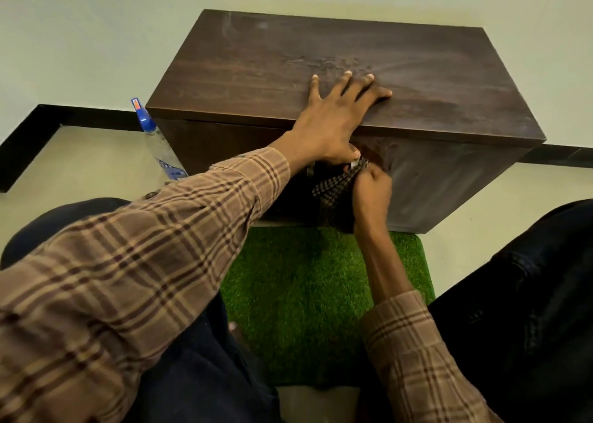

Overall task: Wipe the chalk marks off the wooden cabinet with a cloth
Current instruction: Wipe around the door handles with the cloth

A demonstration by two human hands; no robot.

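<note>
The left hand (333, 114) lies flat, fingers spread, on the dark brown wooden cabinet (417, 69); the right hand (372, 191) is closed around the checked cloth (337, 185). Better to press it firmly on the front smears.

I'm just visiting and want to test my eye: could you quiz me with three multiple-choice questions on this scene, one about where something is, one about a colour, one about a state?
1. Where does the spray bottle stand?
A. On the floor left of the cabinet
B. On the cabinet's top
C. On the mat

2. What colour is the mat in front of the cabinet?
A. Red
B. Green
C. Blue

3. How is the left hand placed?
A. Clenched around the bottle
B. Resting in the lap
C. Spread flat on the cabinet's top

Answers: 1 A, it stands on the floor against the cabinet's left side. 2 B, it looks like green turf. 3 C, its fingers are splayed while the right hand presses the cloth on the front.
</note>
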